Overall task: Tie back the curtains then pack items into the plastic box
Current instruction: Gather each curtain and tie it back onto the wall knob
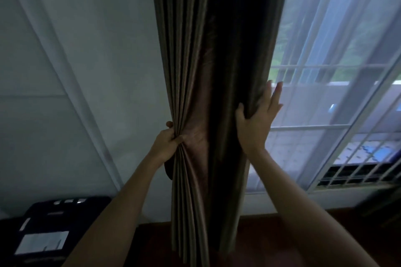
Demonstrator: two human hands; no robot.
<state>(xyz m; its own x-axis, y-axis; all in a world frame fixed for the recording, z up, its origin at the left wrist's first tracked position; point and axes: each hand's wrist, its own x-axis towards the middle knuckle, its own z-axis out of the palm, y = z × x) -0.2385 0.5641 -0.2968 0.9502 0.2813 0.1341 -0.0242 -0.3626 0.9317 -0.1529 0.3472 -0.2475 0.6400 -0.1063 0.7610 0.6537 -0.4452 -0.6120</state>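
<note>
Head view, left hand (168,143) pinching gathered curtain (208,71) folds, right hand (258,115) spread open (thumb hooked) on its edge

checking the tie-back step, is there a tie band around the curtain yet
No, the curtain is gathered only by the left hand and right hand.

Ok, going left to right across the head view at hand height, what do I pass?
Pale wall → left hand pinching the curtain's left edge → gathered curtain → right hand, fingers spread flat on its right edge → barred window.
</note>
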